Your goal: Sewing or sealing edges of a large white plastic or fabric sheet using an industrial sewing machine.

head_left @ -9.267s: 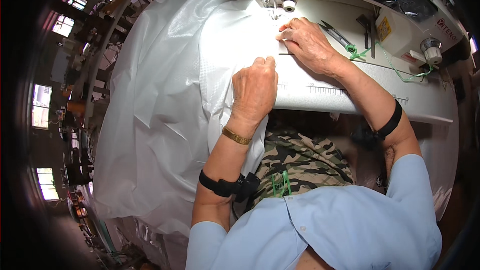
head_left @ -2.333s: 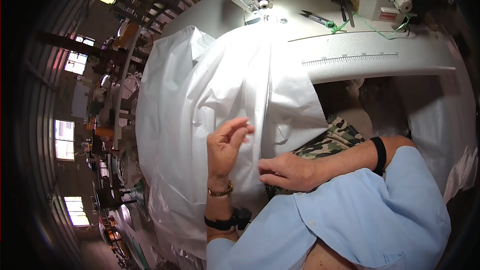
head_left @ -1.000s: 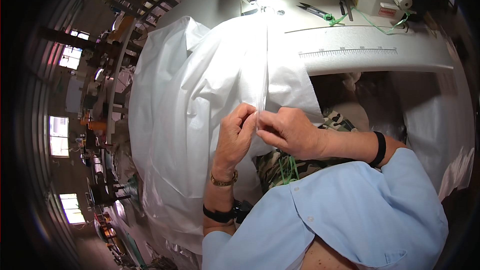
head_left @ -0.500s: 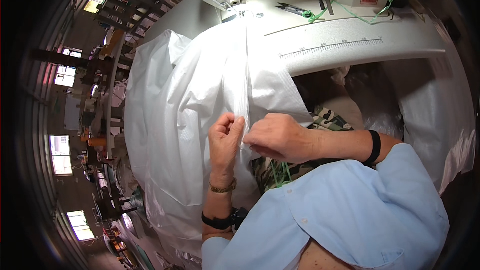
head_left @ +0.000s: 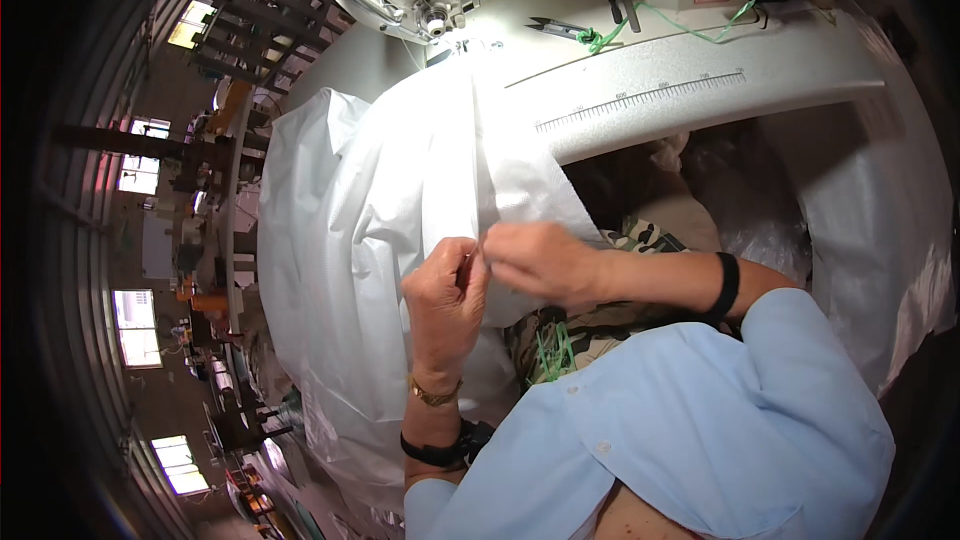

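White woven sheeting (head_left: pixel 350 230) lies across the sewing machine's bed and hangs down over my lap. Its folded edge runs from beneath the needle area of the sewing machine (head_left: pixel 433 22) toward me. My left hand (head_left: pixel 445 290) pinches this folded edge between thumb and fingers. Close beside it, my right hand (head_left: pixel 540 258) has its fingers curled in at the same edge, slightly smeared by motion. The fingertips of both hands nearly meet, and the bit of cloth between them is mostly hidden.
Thread snips (head_left: pixel 557 30) with a green cord (head_left: pixel 598 42) and a small dark-handled tool (head_left: pixel 613 5) lie on the machine bed. A printed ruler scale (head_left: pixel 640 100) runs along the table's front. More white sheeting (head_left: pixel 860 210) hangs at the right. Green strings (head_left: pixel 553 350) lie near my lap.
The view has shifted, so the machine sits further left. My left hand has turned and closed more tightly on the folded edge; my right hand has risen slightly to the left hand's fingertips.
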`<state>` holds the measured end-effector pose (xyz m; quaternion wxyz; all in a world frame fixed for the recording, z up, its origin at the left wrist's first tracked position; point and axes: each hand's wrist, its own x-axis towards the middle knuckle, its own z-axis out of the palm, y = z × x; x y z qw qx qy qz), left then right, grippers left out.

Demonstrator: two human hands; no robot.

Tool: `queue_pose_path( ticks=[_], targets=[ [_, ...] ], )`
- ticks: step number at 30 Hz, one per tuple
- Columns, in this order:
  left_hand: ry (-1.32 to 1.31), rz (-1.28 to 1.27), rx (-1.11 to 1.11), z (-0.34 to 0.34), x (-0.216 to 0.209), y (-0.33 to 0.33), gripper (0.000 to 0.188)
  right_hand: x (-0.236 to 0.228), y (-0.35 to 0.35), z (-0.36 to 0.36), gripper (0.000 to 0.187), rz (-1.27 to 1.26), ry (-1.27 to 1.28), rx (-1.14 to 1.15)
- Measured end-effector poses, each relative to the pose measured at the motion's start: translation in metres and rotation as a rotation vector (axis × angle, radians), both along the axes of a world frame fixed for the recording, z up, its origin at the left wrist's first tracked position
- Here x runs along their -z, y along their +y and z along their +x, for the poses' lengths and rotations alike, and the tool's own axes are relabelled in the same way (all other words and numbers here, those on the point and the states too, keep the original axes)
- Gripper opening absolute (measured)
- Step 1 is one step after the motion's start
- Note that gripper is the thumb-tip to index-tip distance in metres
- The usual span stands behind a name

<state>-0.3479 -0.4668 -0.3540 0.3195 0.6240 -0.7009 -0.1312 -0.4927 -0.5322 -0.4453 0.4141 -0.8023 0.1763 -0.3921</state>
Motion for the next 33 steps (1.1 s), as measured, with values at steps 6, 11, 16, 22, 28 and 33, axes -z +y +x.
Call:
queue_pose_path(
  ticks=[6, 11, 16, 22, 28, 33],
  targets=[
    [0.145, 0.087, 0.042, -0.017, 0.020, -0.005, 0.005, 0.044, -0.002, -0.052, 0.030, -0.142, -0.090, 0.606],
    [0.150, 0.174, 0.039, -0.026, 0.033, -0.010, 0.008, 0.067, 0.009, -0.057, 0.027, 0.583, -0.013, 0.279],
    [0.262, 0.230, -0.003, -0.032, 0.038, -0.009, 0.008, 0.021, 0.019, -0.054, 0.027, 0.551, -0.099, -0.003],
    [0.288, 0.222, 0.004, -0.033, 0.040, -0.007, 0.010, 0.009, 0.031, -0.049, 0.026, 0.392, -0.080, -0.094],
    [0.485, 0.274, -0.041, -0.026, 0.043, -0.003, 0.016, 0.016, 0.036, -0.034, 0.020, 0.177, -0.124, -0.179],
    [0.525, 0.247, -0.165, -0.016, 0.041, 0.004, 0.014, 0.030, 0.025, -0.029, 0.017, 0.346, -0.097, -0.322]
  ],
)
